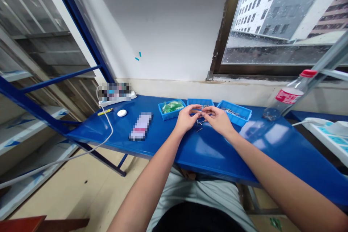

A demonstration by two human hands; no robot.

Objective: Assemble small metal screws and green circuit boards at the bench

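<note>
While the left hand (187, 119) and right hand (219, 120) are meeting over the blue table (161, 130), both are curling into a narrow pinch; can't tell what, if anything, they're gripping. Loose metal fasteners (199, 129) are lying on the table between them. Behind, left bin (169, 116) is holding green material (173, 106), middle bin (199, 101) and right bin (243, 119) small metal parts (230, 111).

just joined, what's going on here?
A person's left hand and right hand are close together over the blue table; anything between them is too small to make out. A few thin metal pieces lie on the table by the hands. Beyond stand three blue bins: the left bin holds green material, the middle bin and right bin metal parts.
</note>
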